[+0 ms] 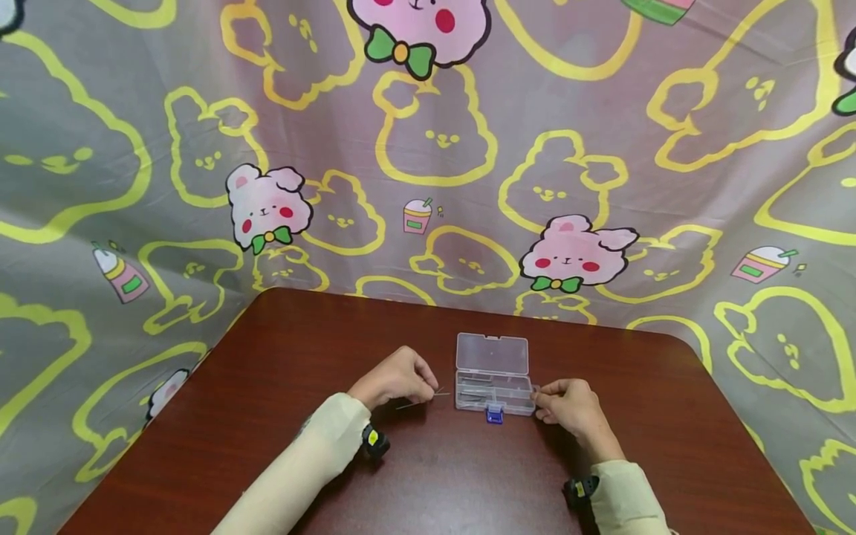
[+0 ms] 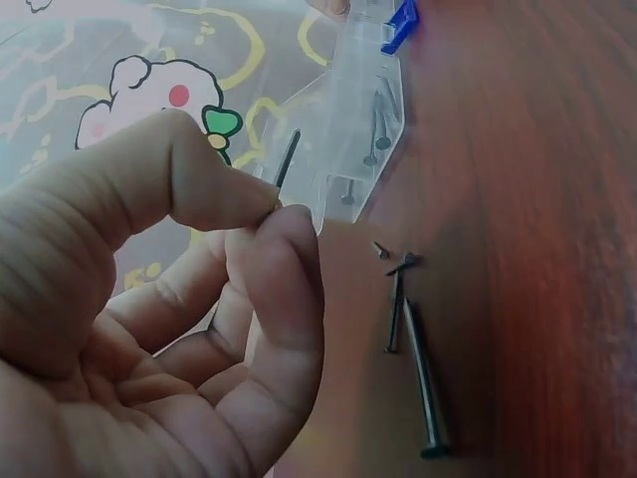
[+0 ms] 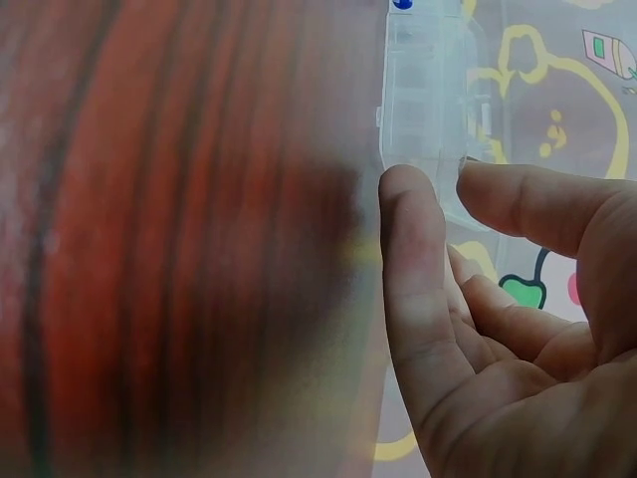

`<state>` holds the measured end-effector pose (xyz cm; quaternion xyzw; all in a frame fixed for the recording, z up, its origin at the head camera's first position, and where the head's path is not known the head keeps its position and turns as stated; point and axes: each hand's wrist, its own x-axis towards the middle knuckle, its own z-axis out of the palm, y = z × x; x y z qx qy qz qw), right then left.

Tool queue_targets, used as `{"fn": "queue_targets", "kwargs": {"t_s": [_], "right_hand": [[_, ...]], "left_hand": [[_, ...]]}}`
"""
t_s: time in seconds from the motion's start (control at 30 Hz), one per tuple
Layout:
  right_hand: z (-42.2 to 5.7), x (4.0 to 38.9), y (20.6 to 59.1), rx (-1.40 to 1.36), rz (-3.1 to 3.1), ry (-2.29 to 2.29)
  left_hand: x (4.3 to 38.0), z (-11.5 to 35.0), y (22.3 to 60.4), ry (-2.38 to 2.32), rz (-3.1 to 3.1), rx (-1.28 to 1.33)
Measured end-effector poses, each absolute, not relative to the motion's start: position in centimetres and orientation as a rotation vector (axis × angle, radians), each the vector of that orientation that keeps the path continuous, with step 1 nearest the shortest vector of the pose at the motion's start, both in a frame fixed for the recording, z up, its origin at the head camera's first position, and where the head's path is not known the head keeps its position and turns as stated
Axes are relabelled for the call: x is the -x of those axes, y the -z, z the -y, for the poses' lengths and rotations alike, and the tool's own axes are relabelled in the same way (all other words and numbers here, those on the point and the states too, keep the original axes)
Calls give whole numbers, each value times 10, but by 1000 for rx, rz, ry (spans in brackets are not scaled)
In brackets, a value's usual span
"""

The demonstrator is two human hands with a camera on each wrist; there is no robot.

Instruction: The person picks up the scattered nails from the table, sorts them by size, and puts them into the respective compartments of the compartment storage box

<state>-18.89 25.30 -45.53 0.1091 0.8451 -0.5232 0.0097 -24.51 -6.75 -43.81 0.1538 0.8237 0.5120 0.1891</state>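
My left hand (image 1: 403, 374) is just left of the plastic box and pinches a small nail (image 2: 288, 164) between thumb and forefinger, its shank sticking up. Below that hand lie loose nails: a long nail (image 2: 422, 383), a shorter nail (image 2: 394, 319) and small ones near the box. The clear divided box (image 1: 518, 409) has its lid (image 1: 493, 353) raised at the back; several nails (image 2: 383, 119) lie in its left compartments. At the box's right end, my right hand (image 1: 571, 405) holds the wall with thumb and forefinger (image 3: 411, 224).
The box's blue latch (image 1: 494, 414) hangs at the front. Everything stands on a dark reddish-brown table (image 1: 455, 475). A patterned cloth (image 1: 334, 134) hangs behind the table and along its sides.
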Motion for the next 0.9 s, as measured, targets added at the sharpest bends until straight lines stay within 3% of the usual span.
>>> {"fn": "queue_targets", "kwargs": {"t_s": [0.9], "right_hand": [[-253, 188, 454, -342, -2641, 1606]], "left_hand": [[247, 30, 441, -1529, -2294, -434]]}}
